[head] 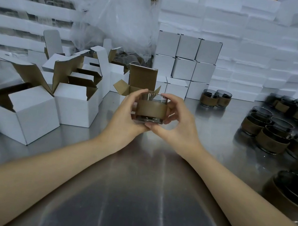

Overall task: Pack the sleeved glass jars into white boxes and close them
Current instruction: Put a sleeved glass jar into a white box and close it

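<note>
Both hands (125, 113) (177, 117) in firm grip around one sleeved jar (151, 107), open white box (140, 84) just behind.

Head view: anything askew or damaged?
Nothing damaged or spilled. Both hands, left and right, hold a sleeved jar upright before an open box. Only the open boxes on the left lie jumbled at mixed angles.

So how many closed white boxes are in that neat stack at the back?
9: three in the top row, three in the middle row, three in the bottom row. The bottom-left one is half hidden by an open box's flap; more may sit behind.
</note>
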The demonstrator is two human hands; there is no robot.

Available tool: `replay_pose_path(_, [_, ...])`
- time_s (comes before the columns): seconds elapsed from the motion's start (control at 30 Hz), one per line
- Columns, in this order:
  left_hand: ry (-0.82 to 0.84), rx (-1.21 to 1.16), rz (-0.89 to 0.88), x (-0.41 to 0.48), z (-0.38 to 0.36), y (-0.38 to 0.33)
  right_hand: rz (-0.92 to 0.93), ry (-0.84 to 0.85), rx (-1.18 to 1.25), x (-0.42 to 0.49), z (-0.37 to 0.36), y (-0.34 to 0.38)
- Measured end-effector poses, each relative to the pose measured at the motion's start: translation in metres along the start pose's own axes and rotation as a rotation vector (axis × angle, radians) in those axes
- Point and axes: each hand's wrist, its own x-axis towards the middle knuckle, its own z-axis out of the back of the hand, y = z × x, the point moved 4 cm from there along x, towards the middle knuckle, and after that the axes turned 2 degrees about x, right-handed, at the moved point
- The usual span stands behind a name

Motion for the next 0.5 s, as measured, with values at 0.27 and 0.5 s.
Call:
replay_pose_path(0.27, [0.068,-0.058,0.023,0.0006,-0.0016,0.0072,0.229,0.071,-0.295,0.0008,0.001,0.0095])
replay_pose_path(0.5, [0.08,-0.056,0.024,0.0011,-0.0013,0.0079,0.214,0.089,-0.285,0.0014,0.0012,0.0098])
